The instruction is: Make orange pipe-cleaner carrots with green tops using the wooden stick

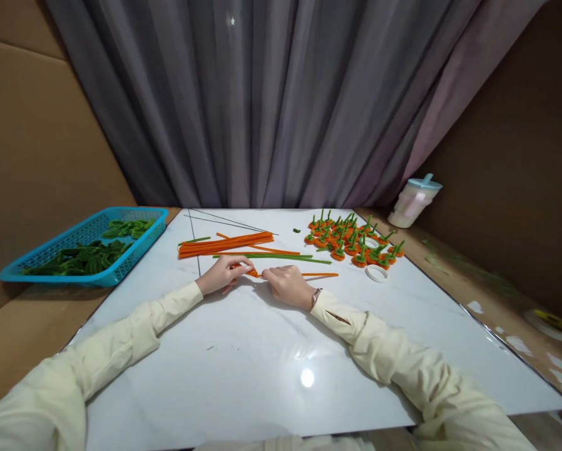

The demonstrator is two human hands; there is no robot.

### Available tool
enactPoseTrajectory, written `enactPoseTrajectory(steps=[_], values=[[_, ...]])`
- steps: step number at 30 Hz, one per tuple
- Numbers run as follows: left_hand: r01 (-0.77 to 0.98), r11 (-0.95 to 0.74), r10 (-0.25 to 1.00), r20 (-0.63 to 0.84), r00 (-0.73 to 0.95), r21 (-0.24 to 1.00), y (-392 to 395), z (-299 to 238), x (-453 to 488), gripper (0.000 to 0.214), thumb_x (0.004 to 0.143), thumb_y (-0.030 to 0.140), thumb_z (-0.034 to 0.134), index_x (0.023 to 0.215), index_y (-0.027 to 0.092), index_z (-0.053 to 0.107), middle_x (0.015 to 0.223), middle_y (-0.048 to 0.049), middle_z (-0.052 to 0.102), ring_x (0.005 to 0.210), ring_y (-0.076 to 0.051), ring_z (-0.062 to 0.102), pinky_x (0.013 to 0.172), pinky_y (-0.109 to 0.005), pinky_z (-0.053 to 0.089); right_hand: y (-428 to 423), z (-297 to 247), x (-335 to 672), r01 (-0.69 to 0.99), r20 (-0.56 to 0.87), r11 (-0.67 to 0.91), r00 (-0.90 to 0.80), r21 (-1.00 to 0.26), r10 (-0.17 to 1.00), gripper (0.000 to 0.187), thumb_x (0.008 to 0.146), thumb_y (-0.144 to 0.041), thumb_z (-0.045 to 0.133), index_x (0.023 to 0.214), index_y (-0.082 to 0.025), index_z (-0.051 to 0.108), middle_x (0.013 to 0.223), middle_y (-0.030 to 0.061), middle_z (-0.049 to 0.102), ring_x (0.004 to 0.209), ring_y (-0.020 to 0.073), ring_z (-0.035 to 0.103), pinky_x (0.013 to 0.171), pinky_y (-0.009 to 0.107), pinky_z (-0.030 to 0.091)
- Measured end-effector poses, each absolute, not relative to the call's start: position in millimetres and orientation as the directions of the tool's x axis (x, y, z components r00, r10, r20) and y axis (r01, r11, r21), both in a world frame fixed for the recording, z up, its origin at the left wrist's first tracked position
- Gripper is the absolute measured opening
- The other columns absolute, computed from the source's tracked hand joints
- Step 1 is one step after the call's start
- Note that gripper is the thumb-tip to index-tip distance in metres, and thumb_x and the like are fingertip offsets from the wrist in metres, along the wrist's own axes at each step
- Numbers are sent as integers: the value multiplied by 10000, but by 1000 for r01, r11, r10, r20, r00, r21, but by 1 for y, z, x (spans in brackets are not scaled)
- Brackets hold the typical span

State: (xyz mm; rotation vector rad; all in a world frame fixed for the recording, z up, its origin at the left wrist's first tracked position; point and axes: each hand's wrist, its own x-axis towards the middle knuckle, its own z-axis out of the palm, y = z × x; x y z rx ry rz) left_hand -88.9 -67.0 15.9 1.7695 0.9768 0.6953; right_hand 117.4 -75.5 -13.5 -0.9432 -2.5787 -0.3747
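Note:
Both of my hands rest on the white marble table [262,351], near its middle. My left hand [223,273] and my right hand [286,284] are closed, pinching an orange pipe cleaner [319,274] between them; a small coiled orange part [252,273] shows between the fingertips, and the straight end trails off to the right. Just behind my hands lie a bundle of orange pipe cleaners [225,244] and a few long green pipe cleaners [276,257].
Several finished orange coils with green stems [351,241] are grouped at the back right, with two white tape rings [376,273] beside them. A blue basket [46,266] of green pieces stands at the left. A lidded cup [413,200] stands by the curtain.

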Motion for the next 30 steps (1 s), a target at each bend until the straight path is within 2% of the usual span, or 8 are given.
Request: enactPoseTrajectory(steps=[4, 8, 11, 16, 21, 26, 30], values=[[188, -54, 803, -70, 591, 981, -65, 14, -90, 257, 764, 378, 571, 809, 125, 579, 381, 108, 242, 270, -46, 249, 258, -159, 275, -75, -14, 117, 656, 416, 753, -702, 62, 578, 86, 791, -161, 435, 769, -165, 518, 590, 8, 562, 514, 114, 445, 499, 252, 162], [109, 66, 750, -122, 650, 992, -63, 11, -92, 219, 752, 329, 596, 780, 112, 581, 380, 111, 239, 282, -33, 216, 258, -154, 282, -77, -13, 115, 643, 375, 763, -693, -63, 615, 163, 846, -265, 430, 736, -171, 503, 585, 1, 545, 493, 102, 404, 497, 241, 157], [65, 115, 746, -129, 654, 991, -61, 8, -94, 214, 767, 313, 585, 771, 99, 587, 373, 101, 263, 293, -31, 218, 262, -147, 277, -76, -11, 114, 626, 369, 748, -656, -221, 658, 194, 856, -272, 418, 698, -176, 474, 553, -22, 483, 480, 90, 352, 502, 229, 169], [-23, 211, 762, -150, 630, 977, -57, 5, -95, 195, 745, 290, 611, 741, 98, 579, 390, 95, 274, 312, -25, 192, 249, -136, 257, -72, -6, 112, 503, 340, 673, -600, -542, 724, 299, 874, -314, 384, 607, -180, 379, 480, -64, 285, 464, 78, 258, 503, 207, 201], [-118, 322, 745, -175, 644, 939, -55, 5, -95, 175, 732, 268, 628, 734, 103, 568, 413, 109, 215, 325, -20, 156, 237, -123, 237, -71, 0, 112, 351, 267, 555, -608, -754, 747, 362, 882, -403, 351, 603, -174, 348, 530, -55, 300, 514, 76, 299, 514, 196, 237], [-223, 347, 758, -133, 638, 911, -59, 4, -90, 159, 768, 272, 608, 771, 122, 556, 427, 103, 215, 352, -38, 243, 285, -118, 289, -70, 0, 115, 244, 282, 500, -590, -831, 757, 347, 864, -407, 392, 611, -172, 364, 545, -54, 337, 522, 76, 290, 508, 206, 229], [-249, 257, 786, -52, 616, 934, -66, 4, -84, 224, 804, 285, 577, 970, 135, 559, 438, 75, 323, 422, -81, 418, 354, -145, 366, -67, -4, 116, 191, 267, 411, -512, -891, 817, 300, 845, -365, 424, 617, -173, 386, 548, -55, 348, 521, 80, 298, 504, 211, 230]])
